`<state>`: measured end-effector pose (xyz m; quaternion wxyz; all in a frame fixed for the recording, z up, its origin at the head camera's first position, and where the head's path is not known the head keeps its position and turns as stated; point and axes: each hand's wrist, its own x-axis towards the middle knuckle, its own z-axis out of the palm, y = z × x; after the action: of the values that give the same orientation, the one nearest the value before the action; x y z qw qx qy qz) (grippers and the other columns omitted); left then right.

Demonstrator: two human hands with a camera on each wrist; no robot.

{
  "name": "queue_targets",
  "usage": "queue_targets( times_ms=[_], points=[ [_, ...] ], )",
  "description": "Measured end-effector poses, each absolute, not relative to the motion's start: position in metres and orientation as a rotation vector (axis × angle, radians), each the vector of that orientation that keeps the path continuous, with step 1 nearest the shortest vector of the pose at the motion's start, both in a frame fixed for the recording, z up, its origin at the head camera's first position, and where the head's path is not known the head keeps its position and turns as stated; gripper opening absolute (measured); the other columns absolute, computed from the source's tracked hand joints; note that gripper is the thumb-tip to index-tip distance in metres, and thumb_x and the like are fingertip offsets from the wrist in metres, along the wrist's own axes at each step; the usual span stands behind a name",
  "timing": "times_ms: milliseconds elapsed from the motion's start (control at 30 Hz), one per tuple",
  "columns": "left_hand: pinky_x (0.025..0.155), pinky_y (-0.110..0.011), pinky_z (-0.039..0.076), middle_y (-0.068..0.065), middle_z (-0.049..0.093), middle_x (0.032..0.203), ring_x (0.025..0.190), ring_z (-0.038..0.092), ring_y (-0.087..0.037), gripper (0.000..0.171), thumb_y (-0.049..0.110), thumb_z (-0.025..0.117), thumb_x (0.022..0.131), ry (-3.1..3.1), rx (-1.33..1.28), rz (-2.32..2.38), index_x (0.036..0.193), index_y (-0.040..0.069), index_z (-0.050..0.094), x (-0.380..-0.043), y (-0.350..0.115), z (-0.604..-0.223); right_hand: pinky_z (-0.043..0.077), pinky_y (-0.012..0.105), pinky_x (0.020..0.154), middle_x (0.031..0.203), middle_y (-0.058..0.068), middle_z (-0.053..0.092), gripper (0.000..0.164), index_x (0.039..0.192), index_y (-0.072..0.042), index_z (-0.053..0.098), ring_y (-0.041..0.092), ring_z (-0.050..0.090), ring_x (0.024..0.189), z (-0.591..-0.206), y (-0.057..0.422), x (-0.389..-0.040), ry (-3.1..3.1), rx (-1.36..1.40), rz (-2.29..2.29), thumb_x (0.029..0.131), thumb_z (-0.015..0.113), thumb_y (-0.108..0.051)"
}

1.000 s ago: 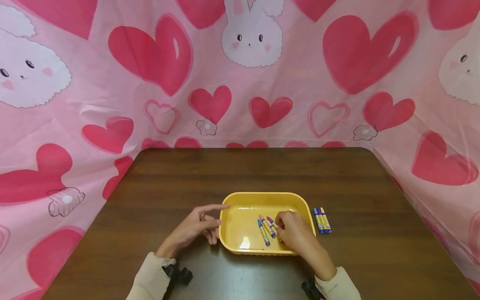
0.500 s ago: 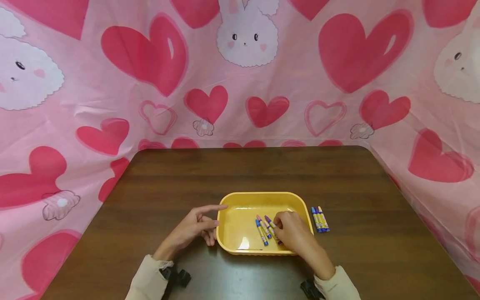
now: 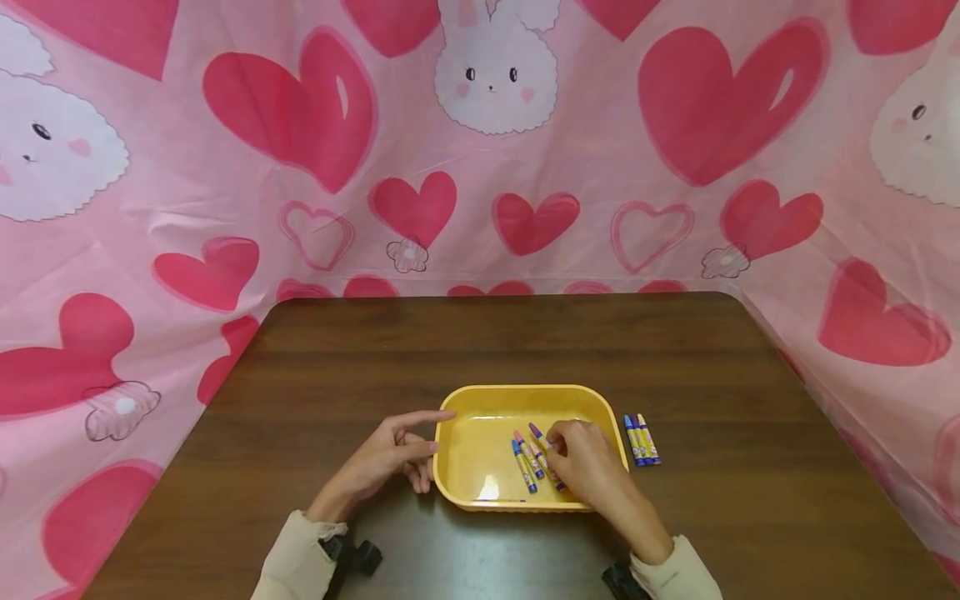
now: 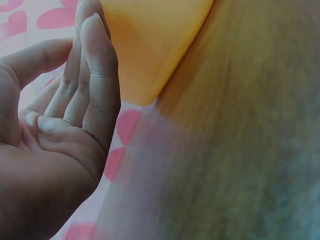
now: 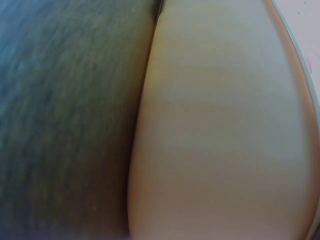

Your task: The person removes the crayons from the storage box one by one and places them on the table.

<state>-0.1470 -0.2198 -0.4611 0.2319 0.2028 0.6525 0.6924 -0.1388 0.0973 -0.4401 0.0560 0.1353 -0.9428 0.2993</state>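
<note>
A yellow tray [image 3: 483,392] lies on the table, with several yellow-wrapped crayons inside. A blue-tipped crayon [image 3: 524,465] is leftmost and a pink-tipped crayon [image 3: 529,456] lies beside it. My right hand [image 3: 588,462] reaches over the tray's right part, thumb and fingers pinching a purple-tipped crayon [image 3: 538,434]; its lower part is partly hidden by the hand. My left hand [image 3: 390,454] is at the tray's left end, index finger stretched over the rim and thumb against the side. In the left wrist view its fingers extend upward next to the tray [image 4: 150,45].
Right of the tray, several crayons [image 3: 642,440] lie side by side on the dark wooden table [image 3: 360,350]. A pink curtain [image 3: 465,158] with hearts and rabbits surrounds the table. The tray's outer wall [image 5: 215,125] fills much of the right wrist view.
The purple-tipped crayon has shifted slightly within the tray along with my right fingers, and now lies alongside the other crayons. The left hand stays at the rim; the head view has shifted slightly.
</note>
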Motion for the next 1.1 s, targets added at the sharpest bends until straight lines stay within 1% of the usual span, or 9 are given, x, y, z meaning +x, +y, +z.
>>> queue_targets(
  times_ms=[233,600,833,1100],
  points=[
    [0.054,-0.031,0.059,-0.011,0.071,0.074,0.057,0.068,-0.018,0.054,0.005,0.059,0.099,1.786,0.554,1.905,0.148,-0.007,0.038,-0.1454,-0.222,-0.4607,0.047,0.026,0.06,0.068,-0.005,0.057,0.008,0.079,-0.007,0.071,0.009,0.05,0.064,-0.4409,0.0964,-0.1382,-2.794,0.429,0.913,0.076,0.077,-0.002],
    [0.055,-0.03,0.059,-0.011,0.071,0.075,0.057,0.068,-0.018,0.055,0.006,0.058,0.1,1.794,0.559,1.907,0.148,-0.007,0.037,-0.1432,-0.2231,-0.4615,0.047,0.023,0.058,0.068,-0.005,0.057,0.008,0.079,-0.006,0.071,0.007,0.05,0.064,-0.4412,0.0966,-0.1383,-2.709,0.453,0.955,0.076,0.073,0.001],
    [0.055,-0.031,0.059,-0.011,0.071,0.075,0.057,0.068,-0.018,0.054,0.007,0.059,0.1,1.798,0.556,1.903,0.148,-0.006,0.038,-0.1437,-0.2215,-0.4597,0.051,0.024,0.059,0.07,-0.002,0.06,0.01,0.08,-0.004,0.072,0.007,0.054,0.065,-0.4398,0.0981,-0.1378,-2.612,0.452,1.019,0.075,0.07,0.004],
    [0.055,-0.031,0.059,-0.012,0.071,0.075,0.057,0.068,-0.018,0.054,0.004,0.059,0.099,1.783,0.573,1.915,0.148,-0.007,0.038,-0.1458,-0.2182,-0.4602,0.053,0.026,0.061,0.073,-0.001,0.063,0.01,0.083,-0.004,0.072,0.009,0.057,0.068,-0.4375,0.1036,-0.1397,-2.545,0.457,1.041,0.076,0.074,0.003]
  ],
)
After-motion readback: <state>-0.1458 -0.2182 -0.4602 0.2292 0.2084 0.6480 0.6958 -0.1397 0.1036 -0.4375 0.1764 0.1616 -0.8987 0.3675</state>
